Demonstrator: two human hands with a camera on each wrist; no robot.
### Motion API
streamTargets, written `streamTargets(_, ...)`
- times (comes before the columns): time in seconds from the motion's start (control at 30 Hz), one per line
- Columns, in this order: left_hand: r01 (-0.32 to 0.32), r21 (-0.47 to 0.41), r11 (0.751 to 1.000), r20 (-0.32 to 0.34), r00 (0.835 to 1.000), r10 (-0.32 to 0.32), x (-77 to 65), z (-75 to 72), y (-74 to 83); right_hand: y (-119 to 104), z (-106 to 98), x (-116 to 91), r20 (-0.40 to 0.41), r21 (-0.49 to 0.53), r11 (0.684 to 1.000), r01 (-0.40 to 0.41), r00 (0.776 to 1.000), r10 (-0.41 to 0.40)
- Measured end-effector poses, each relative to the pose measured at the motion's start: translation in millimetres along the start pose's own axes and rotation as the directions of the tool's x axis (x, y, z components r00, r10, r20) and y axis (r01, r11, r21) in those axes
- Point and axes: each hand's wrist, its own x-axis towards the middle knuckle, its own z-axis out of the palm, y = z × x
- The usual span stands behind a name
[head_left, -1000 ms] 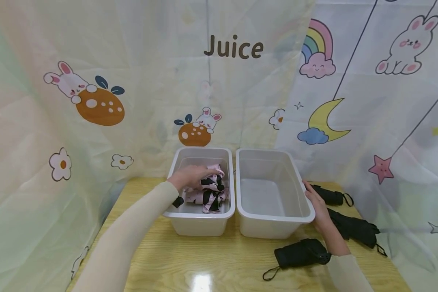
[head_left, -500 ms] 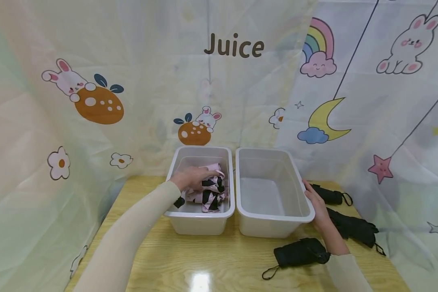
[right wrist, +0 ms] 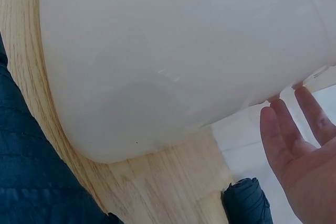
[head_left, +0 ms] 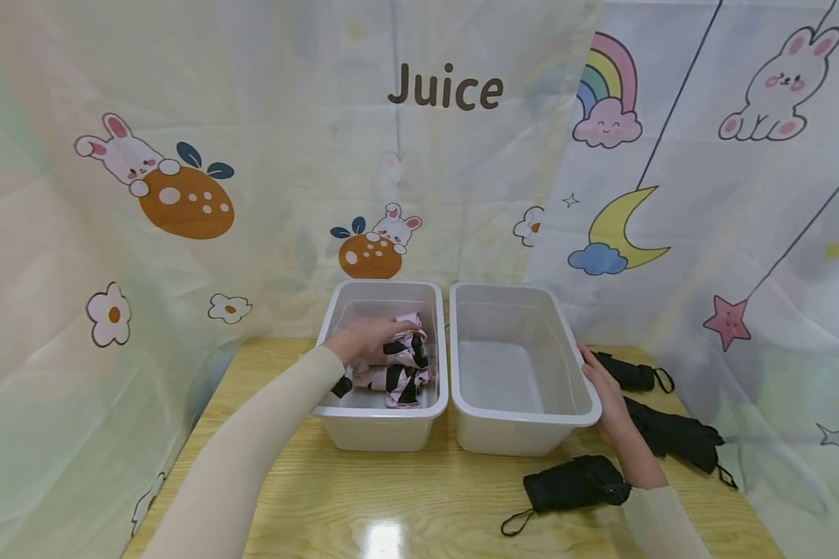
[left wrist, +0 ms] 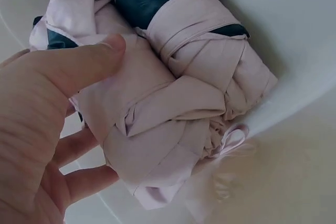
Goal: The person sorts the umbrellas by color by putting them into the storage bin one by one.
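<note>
My left hand (head_left: 367, 339) reaches into the left white bin (head_left: 384, 414). In the left wrist view its thumb lies on top of a pink-and-black folded umbrella (left wrist: 142, 87) and its fingers curl under the near side, gripping it. A second pink-and-black folded umbrella (left wrist: 202, 45) lies against it, and a ribbon loop (left wrist: 234, 137) sticks out at one end. My right hand (head_left: 604, 392) rests along the outer right side of the right white bin (head_left: 524, 418). Its fingers (right wrist: 273, 135) are straight, their tips at the bin's edge.
Several black folded umbrellas lie on the wooden table (head_left: 322, 497): one black umbrella (head_left: 569, 485) in front of the right bin, another (head_left: 678, 436) beyond my right wrist, a third (head_left: 629, 374) behind. A printed curtain (head_left: 266, 194) hangs behind the bins.
My left hand shifts only slightly at the pink-and-black umbrella, staying inside the left bin. The right hand, both bins and the black umbrellas keep their places.
</note>
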Motion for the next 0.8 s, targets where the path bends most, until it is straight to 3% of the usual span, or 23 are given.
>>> streamTargets(0.17,0.028,0.005,1.0,0.014,1.0,-0.028,-5.8,-4.6,2.0,-1,1,-2,-0.007,-0.01,1.0,-0.003,1.0,0.003)
streamTargets(0.47,0.025,-0.05,0.998,-0.041,0.999,-0.027,-20.7,-23.3,2.2,-1,-1,-1,-0.003,0.005,1.0,-0.005,1.0,0.005)
streamTargets(0.63,-0.015,-0.138,0.99,-0.121,0.993,-0.002,-32.9,-40.4,-0.6,-3,0,-1,0.007,-0.001,1.0,-0.015,1.0,0.015)
streamTargets(0.8,-0.043,-0.244,0.969,-0.206,0.979,-0.009,-55.2,-62.6,-4.2,-2,-1,-2,0.01,0.001,1.0,-0.017,1.0,0.017)
